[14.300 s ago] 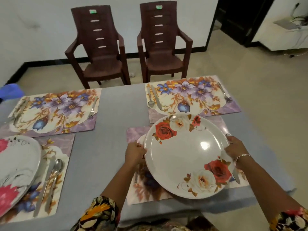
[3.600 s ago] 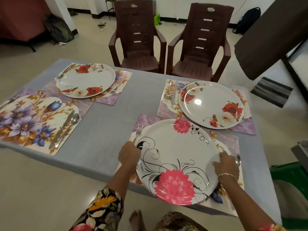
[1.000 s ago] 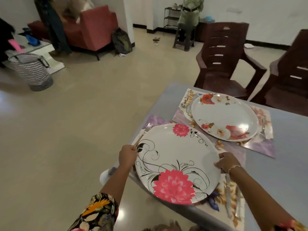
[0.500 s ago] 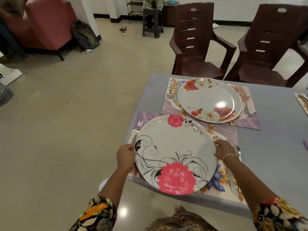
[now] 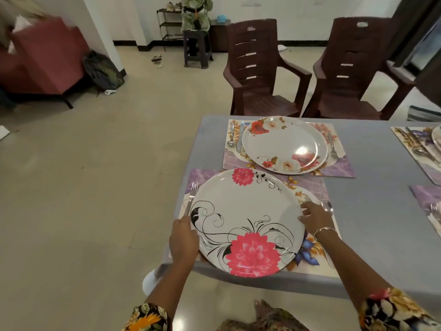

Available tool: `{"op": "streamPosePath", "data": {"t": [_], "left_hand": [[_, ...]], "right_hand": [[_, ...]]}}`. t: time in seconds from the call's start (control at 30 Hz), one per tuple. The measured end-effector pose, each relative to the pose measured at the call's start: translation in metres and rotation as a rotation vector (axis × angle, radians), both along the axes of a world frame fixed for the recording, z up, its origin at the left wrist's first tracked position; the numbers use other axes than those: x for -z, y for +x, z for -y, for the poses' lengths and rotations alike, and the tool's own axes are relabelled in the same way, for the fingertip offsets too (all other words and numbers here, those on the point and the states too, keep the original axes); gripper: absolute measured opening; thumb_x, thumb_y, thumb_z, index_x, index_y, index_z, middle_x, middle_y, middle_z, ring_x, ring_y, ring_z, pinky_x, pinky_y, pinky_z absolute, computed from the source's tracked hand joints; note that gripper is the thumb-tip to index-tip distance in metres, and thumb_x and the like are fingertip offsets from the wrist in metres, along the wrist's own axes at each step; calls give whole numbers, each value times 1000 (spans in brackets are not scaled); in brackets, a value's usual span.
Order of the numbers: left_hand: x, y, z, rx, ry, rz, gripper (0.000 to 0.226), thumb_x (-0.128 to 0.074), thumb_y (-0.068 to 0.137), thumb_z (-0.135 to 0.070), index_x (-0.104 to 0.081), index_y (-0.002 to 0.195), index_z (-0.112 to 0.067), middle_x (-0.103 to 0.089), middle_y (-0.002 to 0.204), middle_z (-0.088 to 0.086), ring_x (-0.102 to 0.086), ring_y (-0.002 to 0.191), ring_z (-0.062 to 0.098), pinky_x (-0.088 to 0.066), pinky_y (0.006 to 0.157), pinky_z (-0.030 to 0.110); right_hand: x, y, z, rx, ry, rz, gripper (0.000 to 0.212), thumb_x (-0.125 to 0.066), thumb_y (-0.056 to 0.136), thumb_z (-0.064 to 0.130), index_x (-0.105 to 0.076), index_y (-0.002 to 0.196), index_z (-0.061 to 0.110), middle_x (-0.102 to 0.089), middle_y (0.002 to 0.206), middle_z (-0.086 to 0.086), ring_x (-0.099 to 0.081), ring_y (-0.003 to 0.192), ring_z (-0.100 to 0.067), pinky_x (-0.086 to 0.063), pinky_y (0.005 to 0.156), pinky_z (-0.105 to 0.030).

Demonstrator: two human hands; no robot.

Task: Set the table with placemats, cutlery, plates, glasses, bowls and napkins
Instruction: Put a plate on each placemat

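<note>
A large white plate with pink flowers (image 5: 245, 216) lies on the near floral placemat (image 5: 310, 189) at the table's near left corner. My left hand (image 5: 183, 237) grips its left rim. My right hand (image 5: 315, 217) holds the right rim with fingers on the plate's face. A fork (image 5: 192, 194) lies left of the plate and a spoon (image 5: 327, 206) right of it, just past my right hand. Beyond, a rose-patterned plate (image 5: 284, 144) sits on a second placemat (image 5: 338, 163) with a spoon and knife (image 5: 235, 139) on its left and a fork (image 5: 332, 146) on its right.
The grey table (image 5: 377, 211) carries two more placemats with cutlery at the right edge (image 5: 422, 149). Two brown plastic chairs (image 5: 260, 72) stand at the far side. A red sofa (image 5: 43, 58), a backpack (image 5: 102, 70) and a stool (image 5: 196, 46) stand across the open floor.
The pink-flower plate has come down onto the near placemat, with both hands still on its rim. My view has swung slightly right and closer.
</note>
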State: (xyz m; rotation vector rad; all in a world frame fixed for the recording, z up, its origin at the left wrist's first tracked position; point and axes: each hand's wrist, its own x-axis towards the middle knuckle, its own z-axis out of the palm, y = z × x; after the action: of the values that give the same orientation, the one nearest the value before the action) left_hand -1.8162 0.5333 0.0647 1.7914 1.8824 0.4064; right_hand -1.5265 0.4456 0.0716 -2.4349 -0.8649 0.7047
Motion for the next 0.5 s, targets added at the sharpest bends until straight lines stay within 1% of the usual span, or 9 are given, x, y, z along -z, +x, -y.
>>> {"op": "streamPosePath", "data": {"t": [0.07,0.1,0.17,0.23,0.3,0.33,0.4,0.47,0.5], "left_hand": [[4,2,10,79,85,-109,33,-54,86,-3,-56,118,-8,-52,115,13,-51,106,31,-43,79,37],[7,4,15,135,138,-139,36,-59,85,-5,-56,121,-9,-53,118,13,-49,109,31,-45,81,39],[13,16,22,304,263,-148,38,-72,73,-5,-64,110,-7,-60,109,15,-56,102,34,-49,75,42],[17,34,31,480,370,-154,42,-82,56,-4,-69,96,-10,-66,95,12,-62,90,32,-53,68,40],[16,55,46,629,459,-122,45,-84,49,-9,-69,91,-14,-65,88,7,-59,88,25,-53,63,36],[13,67,54,705,495,-96,43,-82,51,-13,-67,91,-15,-64,87,5,-55,88,22,-52,62,34],[13,90,71,835,543,-64,36,-77,56,-20,-66,89,-16,-63,86,4,-54,87,22,-50,66,33],[14,112,91,953,550,-39,38,-84,51,-20,-68,85,-15,-64,84,4,-52,86,21,-45,74,30],[15,122,103,1010,547,-14,40,-87,49,-19,-69,85,-15,-64,83,3,-52,85,20,-44,74,28]], "right_hand": [[-1,-8,13,11,32,33,35,-59,85,3,-56,119,1,-61,105,-15,-57,91,-26,-44,89,-34],[-1,-12,21,12,35,69,33,-57,86,4,-56,119,4,-62,107,-14,-58,94,-28,-44,88,-33],[-2,-21,40,24,59,131,32,-56,87,7,-56,120,8,-61,114,-12,-58,101,-29,-43,87,-33],[0,-30,62,37,99,173,34,-58,86,7,-56,120,8,-58,117,-12,-57,101,-31,-43,87,-34],[3,-36,85,32,142,270,32,-59,83,1,-60,115,4,-59,111,-18,-59,97,-39,-46,84,-40],[8,-36,97,30,169,312,31,-59,79,-3,-63,109,2,-61,104,-20,-61,89,-42,-49,78,-43],[14,-34,123,47,179,351,30,-55,70,0,-67,97,3,-63,91,-19,-63,75,-41,-53,64,-44],[15,-29,152,59,159,369,33,-48,67,7,-68,93,7,-65,88,-13,-64,71,-35,-54,62,-41],[14,-26,167,70,143,389,34,-44,69,10,-68,92,10,-65,86,-10,-64,68,-31,-54,61,-36]]}}
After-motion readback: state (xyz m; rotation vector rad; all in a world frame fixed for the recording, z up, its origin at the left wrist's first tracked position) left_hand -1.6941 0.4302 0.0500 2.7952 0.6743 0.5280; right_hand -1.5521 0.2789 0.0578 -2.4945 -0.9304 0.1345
